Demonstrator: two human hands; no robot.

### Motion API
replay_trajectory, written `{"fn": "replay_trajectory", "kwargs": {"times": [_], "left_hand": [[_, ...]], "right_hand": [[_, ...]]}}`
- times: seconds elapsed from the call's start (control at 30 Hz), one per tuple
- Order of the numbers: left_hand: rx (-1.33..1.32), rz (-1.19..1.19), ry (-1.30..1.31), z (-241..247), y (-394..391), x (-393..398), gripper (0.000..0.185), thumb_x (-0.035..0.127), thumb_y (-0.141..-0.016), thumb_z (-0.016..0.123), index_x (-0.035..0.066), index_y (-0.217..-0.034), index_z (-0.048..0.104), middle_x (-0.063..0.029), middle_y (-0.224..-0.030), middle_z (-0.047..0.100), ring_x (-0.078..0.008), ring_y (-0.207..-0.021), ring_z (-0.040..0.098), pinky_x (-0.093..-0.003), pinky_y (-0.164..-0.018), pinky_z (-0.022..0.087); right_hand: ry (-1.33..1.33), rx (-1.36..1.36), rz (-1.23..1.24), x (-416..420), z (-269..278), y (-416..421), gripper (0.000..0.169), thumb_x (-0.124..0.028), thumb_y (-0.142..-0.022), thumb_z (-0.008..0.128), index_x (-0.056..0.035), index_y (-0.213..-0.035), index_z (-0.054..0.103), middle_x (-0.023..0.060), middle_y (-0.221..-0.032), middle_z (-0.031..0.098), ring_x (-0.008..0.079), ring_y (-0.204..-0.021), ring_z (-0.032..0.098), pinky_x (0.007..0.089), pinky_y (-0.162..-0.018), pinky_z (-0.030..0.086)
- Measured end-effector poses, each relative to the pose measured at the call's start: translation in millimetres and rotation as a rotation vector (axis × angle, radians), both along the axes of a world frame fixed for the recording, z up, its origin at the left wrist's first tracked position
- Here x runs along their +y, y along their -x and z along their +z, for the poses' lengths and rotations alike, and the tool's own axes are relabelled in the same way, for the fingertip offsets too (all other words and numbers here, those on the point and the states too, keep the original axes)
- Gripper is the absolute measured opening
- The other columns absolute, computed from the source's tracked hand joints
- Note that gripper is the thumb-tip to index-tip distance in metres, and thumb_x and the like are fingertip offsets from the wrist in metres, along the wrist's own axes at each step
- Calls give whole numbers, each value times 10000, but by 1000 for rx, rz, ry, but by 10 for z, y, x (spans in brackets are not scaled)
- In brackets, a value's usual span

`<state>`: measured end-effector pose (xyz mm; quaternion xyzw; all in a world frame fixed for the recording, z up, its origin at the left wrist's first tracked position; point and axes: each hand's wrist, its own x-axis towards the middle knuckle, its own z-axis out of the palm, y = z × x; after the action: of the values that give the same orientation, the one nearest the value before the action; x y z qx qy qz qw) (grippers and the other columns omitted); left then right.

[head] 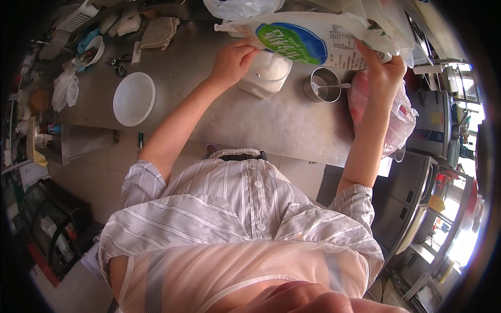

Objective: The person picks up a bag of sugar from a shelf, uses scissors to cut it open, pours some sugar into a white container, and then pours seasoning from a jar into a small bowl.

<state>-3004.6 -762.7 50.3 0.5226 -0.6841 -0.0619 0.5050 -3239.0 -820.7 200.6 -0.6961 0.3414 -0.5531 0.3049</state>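
Observation:
A large white plastic bag (291,41) with a green and blue printed oval is held sideways above the steel table. My left hand (235,62) pinches its lower edge near the left end. At the bag's right end my right hand (379,66) grips the plastic. Just below the bag stands a clear square container (260,88), heaped with white granules (271,66). Right of it is a round steel pot (325,86) with a spoon (332,86) resting in it. A red and white plastic bag (399,117) lies behind my right forearm.
On the steel table (235,121), a white bowl (134,99), black-handled scissors (120,64), a folded cloth (159,33) and a crumpled plastic bag (65,88) lie to the left. Another translucent bag (242,8) sits at the back. The table's front edge is close to my waist.

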Motion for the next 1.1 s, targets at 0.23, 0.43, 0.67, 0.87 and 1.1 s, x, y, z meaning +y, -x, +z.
{"fn": "replay_trajectory", "kwargs": {"times": [0.23, 0.43, 0.67, 0.87, 1.1], "left_hand": [[-53, 43, 19, -13, -4, 5, 103, 111, -752, 569, 28, -789, 617, -65, -832, 595, -258, -699, 563, -320, -595, 452], [-49, 27, 3, -22, 14, 28, 95, 112, -748, 576, 32, -770, 621, -69, -812, 591, -256, -684, 563, -329, -585, 451], [-78, 37, -20, -31, 36, 57, 87, 107, -741, 579, 32, -755, 622, -77, -802, 591, -268, -676, 562, -340, -585, 450], [-116, 53, -62, -47, 19, 100, 82, 99, -726, 587, 30, -752, 621, -89, -844, 602, -285, -698, 567, -351, -604, 455], [-105, 50, 19, -31, 57, 65, 69, 75, -723, 574, 35, -751, 624, -73, -842, 603, -269, -719, 578, -331, -619, 470]], "right_hand": [[-2, 22, -27, -14, -9, -4, 186, -17, -668, 662, -2, -851, 629, -9, -730, 604, 52, -661, 512, 200, -618, 418], [-39, -2, -10, -22, -61, 24, 194, -22, -674, 663, -6, -865, 633, -1, -757, 611, 58, -678, 518, 204, -634, 423], [-55, 0, -11, -34, -135, 85, 208, -19, -675, 663, 5, -877, 625, 3, -774, 609, 59, -704, 516, 208, -649, 427], [-62, -20, -9, -81, -287, 123, 216, -2, -680, 656, 14, -891, 617, 12, -799, 601, 69, -724, 520, 210, -670, 426], [-204, -161, -49, -131, -724, 375, 226, 16, -725, 607, 64, -943, 576, 72, -879, 594, 138, -794, 553, 247, -724, 424]]}}
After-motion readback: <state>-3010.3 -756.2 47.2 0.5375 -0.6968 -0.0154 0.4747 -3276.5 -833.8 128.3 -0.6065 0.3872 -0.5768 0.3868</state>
